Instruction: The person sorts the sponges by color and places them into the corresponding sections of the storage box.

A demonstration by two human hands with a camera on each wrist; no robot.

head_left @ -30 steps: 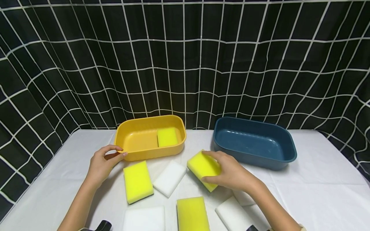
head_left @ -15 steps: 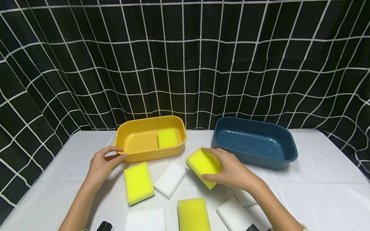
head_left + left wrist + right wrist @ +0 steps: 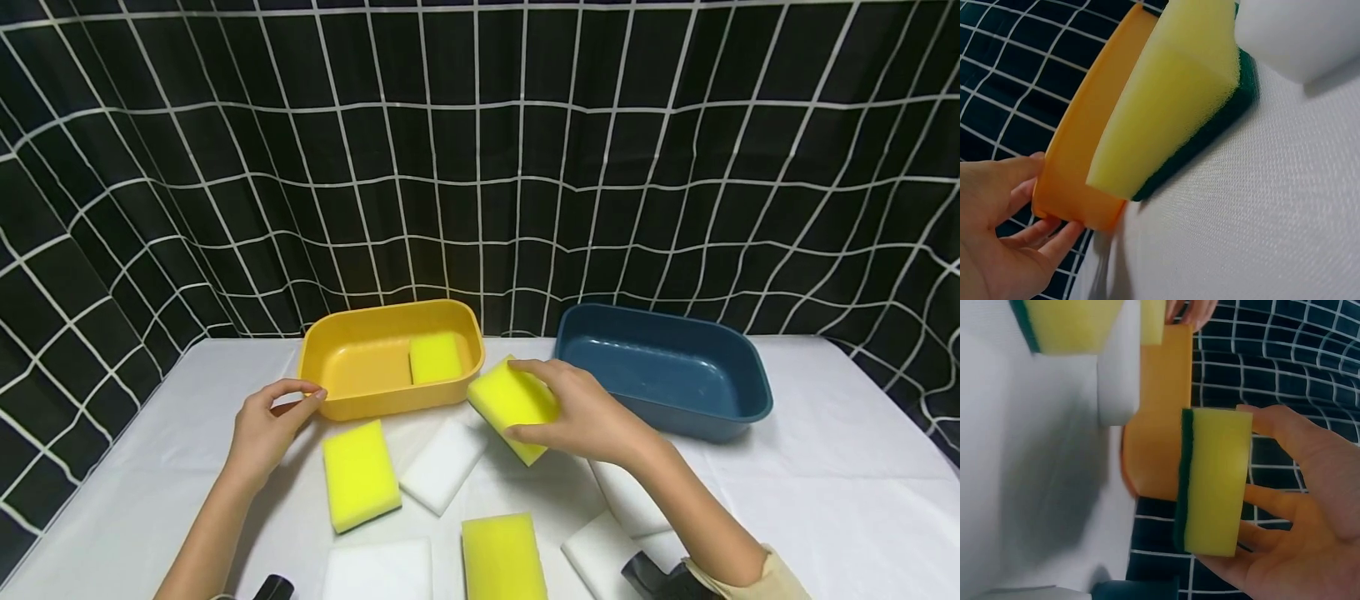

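Note:
My right hand (image 3: 588, 412) holds a yellow sponge (image 3: 517, 398) with a dark green scouring side, raised over the cloth near the yellow tub's right front corner. In the right wrist view the thumb and fingers span this sponge (image 3: 1219, 481), green side turned away from the palm. My left hand (image 3: 258, 429) grips the left front corner of the yellow tub (image 3: 393, 405), thumb and fingers at its rim and wall. Inside that tub, toward the right, lies another yellow sponge (image 3: 435, 358). Just in front rests a green-backed yellow sponge (image 3: 362, 477), large in the left wrist view.
A dark blue tub (image 3: 720, 427) stands at the right. Flat white sponges lie around: one in the middle (image 3: 444, 467), one at the front (image 3: 378, 571), several under the right forearm. Another yellow sponge (image 3: 504, 558) lies front centre. Black gridded cloth (image 3: 480, 167) hangs behind.
My right hand has carried its sponge up, leftward and back, from beside the blue tub toward the yellow tub. The left hand stays at the yellow tub's corner.

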